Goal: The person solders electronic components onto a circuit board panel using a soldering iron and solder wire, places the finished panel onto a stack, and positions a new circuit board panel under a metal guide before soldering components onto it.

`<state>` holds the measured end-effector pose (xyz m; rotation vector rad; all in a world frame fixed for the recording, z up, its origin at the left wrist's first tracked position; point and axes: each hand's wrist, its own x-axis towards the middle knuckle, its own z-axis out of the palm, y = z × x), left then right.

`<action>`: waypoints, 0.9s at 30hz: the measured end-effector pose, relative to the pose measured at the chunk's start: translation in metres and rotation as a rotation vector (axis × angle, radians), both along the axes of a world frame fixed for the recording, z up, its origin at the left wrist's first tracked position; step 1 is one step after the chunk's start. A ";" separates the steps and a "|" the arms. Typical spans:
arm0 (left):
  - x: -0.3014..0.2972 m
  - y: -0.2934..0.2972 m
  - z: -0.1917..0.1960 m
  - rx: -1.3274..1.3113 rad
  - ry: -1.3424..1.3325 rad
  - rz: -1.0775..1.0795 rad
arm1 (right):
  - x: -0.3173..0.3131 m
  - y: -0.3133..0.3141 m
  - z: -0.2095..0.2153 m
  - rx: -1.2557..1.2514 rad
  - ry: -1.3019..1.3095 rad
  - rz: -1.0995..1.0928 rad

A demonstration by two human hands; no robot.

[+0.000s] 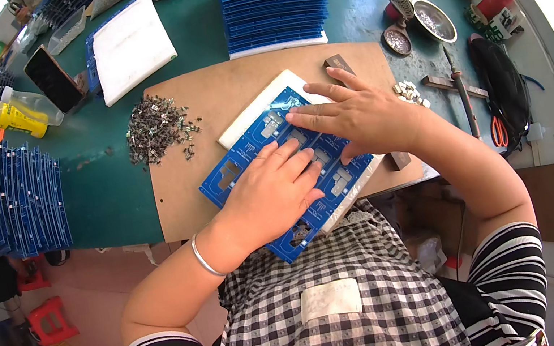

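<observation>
A blue circuit board panel (234, 159) with several cutouts lies tilted across a white foam slab (235, 131) on a brown work board (190, 202). My left hand (267, 193) rests over the panel's near middle, its fingers spread and touching the surface. Across the panel's upper right, my right hand (362, 111) lies with fingers stretched out and the thumb down by the edge. Neither hand appears to grip anything. Both hands hide parts of the panel. Beyond my right fingers, the end of a dark bar (336, 64) shows.
Small dark components (156, 129) lie heaped left of the panel; small white parts (410, 93) sit at right. A tall stack of blue boards (276, 15) stands behind. Upright boards (14, 199) and a phone (54, 80) are at left. A soldering iron (462, 94) and metal bowl (445, 29) are at right.
</observation>
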<state>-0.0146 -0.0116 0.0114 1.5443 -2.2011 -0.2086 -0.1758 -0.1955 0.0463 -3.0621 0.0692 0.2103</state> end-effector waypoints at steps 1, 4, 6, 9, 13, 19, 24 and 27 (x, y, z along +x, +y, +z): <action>0.000 -0.002 -0.001 -0.002 -0.019 -0.005 | -0.002 0.000 0.000 0.026 0.000 -0.021; 0.000 -0.002 -0.001 0.004 -0.004 -0.011 | -0.016 -0.001 -0.002 0.074 -0.166 -0.198; 0.000 -0.002 -0.002 -0.028 0.000 -0.004 | -0.031 0.000 -0.006 0.083 -0.268 -0.479; 0.000 -0.002 -0.004 -0.049 0.012 -0.007 | -0.056 0.011 -0.022 0.091 -0.003 -0.816; 0.002 -0.004 -0.005 -0.037 0.043 -0.028 | -0.062 0.013 -0.047 0.045 -0.238 -0.896; 0.001 -0.001 -0.003 -0.040 0.030 0.002 | -0.053 0.011 -0.024 0.347 -0.402 -0.867; 0.001 -0.002 -0.003 -0.007 0.022 -0.005 | -0.029 0.036 -0.008 0.650 -0.416 -0.591; 0.001 -0.002 -0.004 -0.035 0.030 -0.011 | -0.011 0.052 -0.017 0.497 -0.370 -0.618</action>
